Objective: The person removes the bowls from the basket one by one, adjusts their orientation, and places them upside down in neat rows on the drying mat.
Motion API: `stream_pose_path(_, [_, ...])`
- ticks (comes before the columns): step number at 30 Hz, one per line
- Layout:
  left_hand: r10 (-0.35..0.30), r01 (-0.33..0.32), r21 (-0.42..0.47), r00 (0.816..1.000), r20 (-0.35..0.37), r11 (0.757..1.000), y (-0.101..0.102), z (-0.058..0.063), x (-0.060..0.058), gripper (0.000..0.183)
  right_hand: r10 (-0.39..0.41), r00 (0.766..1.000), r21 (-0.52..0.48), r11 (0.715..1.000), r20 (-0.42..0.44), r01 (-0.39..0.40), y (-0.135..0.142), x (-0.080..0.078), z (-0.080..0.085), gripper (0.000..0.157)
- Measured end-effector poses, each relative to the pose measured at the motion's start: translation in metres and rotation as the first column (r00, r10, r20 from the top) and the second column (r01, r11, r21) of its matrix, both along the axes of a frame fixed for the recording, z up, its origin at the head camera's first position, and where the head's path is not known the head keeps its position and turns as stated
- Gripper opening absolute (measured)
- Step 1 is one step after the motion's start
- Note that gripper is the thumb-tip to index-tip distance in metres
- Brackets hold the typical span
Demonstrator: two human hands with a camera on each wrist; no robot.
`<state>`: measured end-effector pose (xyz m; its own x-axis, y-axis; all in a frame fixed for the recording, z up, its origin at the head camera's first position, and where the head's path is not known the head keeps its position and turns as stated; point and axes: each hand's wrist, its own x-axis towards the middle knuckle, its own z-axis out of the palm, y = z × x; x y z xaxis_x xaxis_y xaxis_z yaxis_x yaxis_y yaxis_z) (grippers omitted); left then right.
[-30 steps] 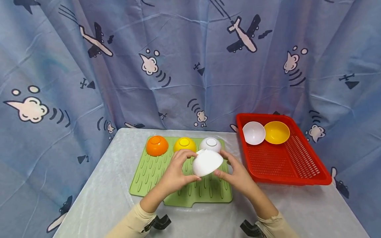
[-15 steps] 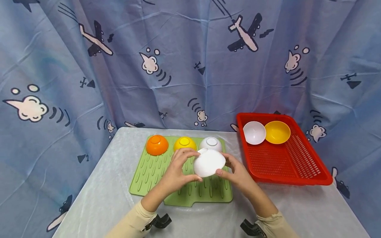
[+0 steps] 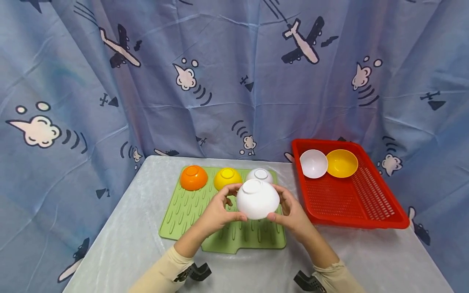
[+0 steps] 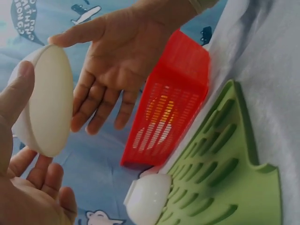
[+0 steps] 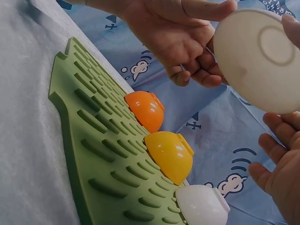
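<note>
A white bowl [image 3: 258, 203] is held bottom-up above the green ridged mat [image 3: 220, 240]. On its left side my left hand [image 3: 220, 209] grips the rim between thumb and fingers. From the other side my right hand [image 3: 292, 211] pinches the rim the same way. Both wrist views show the bowl raised clear of the mat. Along the mat's back edge an orange bowl [image 3: 193, 179], a yellow bowl [image 3: 222, 181] and another white bowl [image 3: 264, 176] stand upside down in a row.
To the right sits a red perforated basket [image 3: 351, 221]. Inside it, at the back, lie an upright white bowl [image 3: 313, 163] and an upright yellow bowl [image 3: 342, 163]. A blue patterned curtain [image 3: 216, 122] hangs behind the table [image 3: 124, 244].
Between my hands the white bowl has turned from tilted on its side to bottom-up, its base ring now showing on top. Both hands stay near the same place above the mat.
</note>
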<state>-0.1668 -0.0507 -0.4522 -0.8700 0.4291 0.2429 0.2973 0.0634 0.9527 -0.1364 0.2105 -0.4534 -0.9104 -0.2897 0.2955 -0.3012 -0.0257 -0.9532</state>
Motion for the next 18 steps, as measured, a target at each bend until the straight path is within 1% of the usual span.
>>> stream_pose_path(3, [-0.013, 0.013, -0.005, 0.999, -0.036, 1.0, -0.004, 0.002, -0.001, 0.094, -0.019, 1.0, 0.021, 1.0, -0.019, 0.02, -0.002, 0.002, 0.001, 0.082])
stream_pose_path(5, [-0.013, 0.011, -0.029, 0.998, -0.067, 1.0, -0.005, 0.005, -0.002, 0.093, -0.063, 0.997, 0.049, 0.997, -0.038, 0.065, -0.003, 0.003, 0.004, 0.081])
stream_pose_path(8, [0.0, -0.007, -0.07, 0.995, -0.099, 0.997, -0.009, 0.009, -0.005, 0.089, -0.156, 0.986, 0.115, 0.98, -0.065, 0.163, -0.005, 0.005, 0.008, 0.08])
stream_pose_path(11, [0.018, -0.032, -0.106, 0.992, -0.124, 0.994, -0.015, 0.014, -0.006, 0.087, -0.211, 0.974, 0.173, 0.959, -0.084, 0.223, -0.01, 0.007, 0.01, 0.079])
stream_pose_path(14, [0.033, -0.054, -0.137, 0.988, -0.151, 0.989, -0.023, 0.017, -0.007, 0.087, -0.22, 0.971, 0.227, 0.945, -0.092, 0.236, -0.017, 0.006, 0.012, 0.079])
stream_pose_path(18, [0.044, -0.07, -0.155, 0.985, -0.164, 0.985, -0.037, 0.014, -0.011, 0.089, -0.196, 0.972, 0.286, 0.931, -0.132, 0.226, -0.028, -0.001, 0.014, 0.08])
